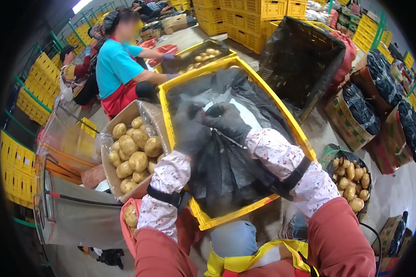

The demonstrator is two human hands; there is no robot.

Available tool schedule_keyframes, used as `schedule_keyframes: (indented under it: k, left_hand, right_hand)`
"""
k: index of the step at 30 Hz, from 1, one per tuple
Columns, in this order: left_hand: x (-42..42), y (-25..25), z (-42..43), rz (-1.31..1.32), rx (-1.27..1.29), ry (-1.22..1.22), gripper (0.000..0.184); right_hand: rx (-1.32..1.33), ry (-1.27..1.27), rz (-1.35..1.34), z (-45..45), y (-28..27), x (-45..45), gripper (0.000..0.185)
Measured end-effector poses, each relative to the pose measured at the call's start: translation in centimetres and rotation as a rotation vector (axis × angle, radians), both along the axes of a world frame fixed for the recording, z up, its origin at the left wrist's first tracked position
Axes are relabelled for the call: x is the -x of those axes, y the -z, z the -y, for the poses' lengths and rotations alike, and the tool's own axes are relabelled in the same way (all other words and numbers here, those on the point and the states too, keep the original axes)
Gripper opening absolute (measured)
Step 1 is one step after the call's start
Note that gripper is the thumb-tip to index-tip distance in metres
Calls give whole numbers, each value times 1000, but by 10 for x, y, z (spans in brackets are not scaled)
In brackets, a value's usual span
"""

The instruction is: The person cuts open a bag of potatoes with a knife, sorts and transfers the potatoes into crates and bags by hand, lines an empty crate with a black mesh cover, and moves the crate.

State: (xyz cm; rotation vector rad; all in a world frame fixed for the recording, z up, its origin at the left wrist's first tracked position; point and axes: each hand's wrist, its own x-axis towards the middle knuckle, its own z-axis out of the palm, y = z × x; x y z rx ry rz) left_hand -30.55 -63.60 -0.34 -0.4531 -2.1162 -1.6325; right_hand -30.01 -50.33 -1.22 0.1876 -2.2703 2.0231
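Both my hands wear dark gloves over a yellow crate (196,212) lined with black plastic (226,175). My left hand (190,129) is blurred by motion above the liner, and its fingers cannot be made out. My right hand (229,121) is beside it, its fingers curled together at the gathered liner; a thin pale strand shows just below it. A white patch shows on the liner behind my right hand. Left of the crate, a lined cardboard box (159,115) holds several potatoes (129,147).
A person in a blue shirt (118,64) reaches into another crate of potatoes (207,56) behind. A black-lined crate (305,55) stands tilted at the back right. Potatoes in a black bag (351,177) and cartons (351,120) are on the right.
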Motion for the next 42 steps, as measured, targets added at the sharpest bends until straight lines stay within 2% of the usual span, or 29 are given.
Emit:
schedule_keyframes:
  k: [3,4,5,8,10,12,14,16,20,23,25,27,28,30,31,32,34,38,40,41,42]
  left_hand:
    - [-1,-4,-7,10,-204,88,12]
    - [-1,-4,-7,47,-313,125,9]
    - [0,-5,-6,43,-313,122,9]
    - [1,0,-3,153,-375,162,10]
    - [3,4,1,221,-550,321,16]
    - [6,8,-1,223,-598,305,15]
    - [8,11,-1,227,-648,289,15]
    - [9,13,0,291,-737,379,14]
    - [6,13,3,362,-665,310,14]
    - [3,8,6,427,-717,383,14]
    - [-7,-7,9,284,-318,232,14]
    - [-6,-3,8,255,-326,237,13]
    - [-6,0,7,224,-333,244,13]
    - [-2,6,13,168,-302,232,13]
    - [0,9,17,112,-269,223,13]
    - [2,12,21,110,-269,223,13]
    - [2,18,28,96,-128,199,15]
    - [1,22,25,130,-331,230,20]
    - [4,16,27,521,-786,569,20]
    - [5,18,25,515,-787,568,20]
    - [3,20,21,476,-671,598,20]
  right_hand:
    - [30,-38,-19,-5,-5,-5,23]
    - [161,-119,48,-8,-7,-4,22]
    - [291,-198,115,-10,-9,-4,22]
    - [326,-234,61,-14,8,5,25]
    - [285,-252,29,-15,5,4,26]
    - [428,-277,38,-12,3,6,25]
    - [402,-269,51,-14,1,6,25]
    - [377,-263,65,-17,-4,6,24]
    - [245,-219,74,-20,-20,-3,23]
    - [224,-168,73,-19,-25,-7,22]
    - [238,-134,79,-18,-34,-12,22]
    - [-6,-20,100,-22,-44,-18,19]
    - [-7,-22,101,-24,-36,-14,19]
    - [59,100,-146,-29,-5,4,15]
    - [-125,249,-338,-32,0,13,10]
    - [-124,249,-340,-39,8,16,10]
    - [-499,378,-563,-44,0,11,10]
    - [-486,320,-456,-38,3,5,9]
    - [-557,325,-448,-37,-2,2,12]
    - [-633,278,-392,-39,-4,-1,13]
    - [-709,231,-336,-40,-9,-4,15]
